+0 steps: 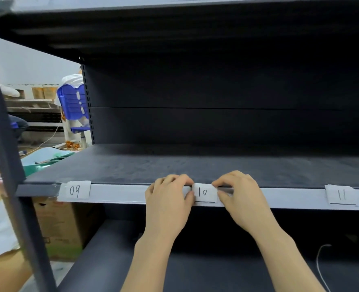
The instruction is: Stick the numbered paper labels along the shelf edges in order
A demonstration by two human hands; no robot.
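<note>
A dark metal shelf has a pale grey front edge strip (119, 193). Three white paper labels sit on it: "09" (75, 190) at the left end, "10" (204, 192) in the middle, "11" (341, 194) to the right. My left hand (170, 199) is at the left side of label "10", fingers curled over the shelf lip and thumb pressing the label's left edge. My right hand (239, 194) mirrors it, fingers curled over the lip and thumb on the label's right edge.
A dark upright post (3, 131) stands at the left. Cardboard boxes (56, 226) sit on the floor behind it. Blue plastic chairs (73, 102) and clutter lie beyond. A lower shelf (195, 270) is under my forearms, with a thin white cable (320, 264) at the right.
</note>
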